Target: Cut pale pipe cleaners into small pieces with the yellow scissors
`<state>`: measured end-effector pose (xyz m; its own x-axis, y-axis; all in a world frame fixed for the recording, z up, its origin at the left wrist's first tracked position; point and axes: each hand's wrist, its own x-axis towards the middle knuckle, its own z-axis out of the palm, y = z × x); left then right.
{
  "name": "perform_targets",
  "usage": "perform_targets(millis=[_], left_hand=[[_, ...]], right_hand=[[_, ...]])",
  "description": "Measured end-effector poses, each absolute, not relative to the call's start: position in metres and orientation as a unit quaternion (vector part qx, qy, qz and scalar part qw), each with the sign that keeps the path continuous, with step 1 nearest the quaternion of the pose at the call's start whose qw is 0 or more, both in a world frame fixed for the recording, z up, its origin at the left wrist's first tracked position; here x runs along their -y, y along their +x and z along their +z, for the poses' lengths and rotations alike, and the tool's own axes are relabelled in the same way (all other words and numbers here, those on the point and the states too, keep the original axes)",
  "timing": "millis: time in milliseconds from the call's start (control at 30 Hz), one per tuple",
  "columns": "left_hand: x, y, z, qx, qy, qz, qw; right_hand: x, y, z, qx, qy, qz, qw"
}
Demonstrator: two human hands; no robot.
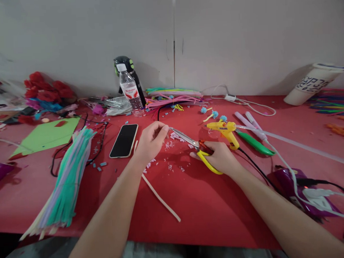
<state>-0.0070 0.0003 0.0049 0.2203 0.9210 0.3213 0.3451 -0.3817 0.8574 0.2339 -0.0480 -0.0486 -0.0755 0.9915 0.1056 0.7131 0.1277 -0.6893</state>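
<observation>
My right hand is closed around the yellow and red handles of a pair of scissors, whose blades point up and left. Thumb and fingertips of my left hand are pinched together right at the blade tips; whatever they hold is too small to make out. A cream pipe cleaner lies on the red tabletop, passing beneath my left wrist. Small lilac cut pieces and fine scraps are scattered under the blades. Left of my left hand lies a phone with a dark screen.
A yellow glue gun and a green-handled tool lie on the right, beside a purple power strip with cables. A bundle of pipe cleaners is on the left. A water bottle stands at the back, and a cup leans far right.
</observation>
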Motion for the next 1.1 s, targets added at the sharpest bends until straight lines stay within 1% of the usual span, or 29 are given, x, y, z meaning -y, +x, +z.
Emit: perform_targets(millis=[767,1100], left_hand=[[0.0002,-0.0078,0.0063,-0.449,0.706,0.444,0.322],[0.0006,-0.0076,0.0083,-0.435,0.695,0.455,0.348]], right_hand=[[0.0492,0.2324,-0.0432,0.686,-0.618,0.236,0.303],[0.0488,0.2333,-0.0464,0.684,-0.630,0.243,0.275]])
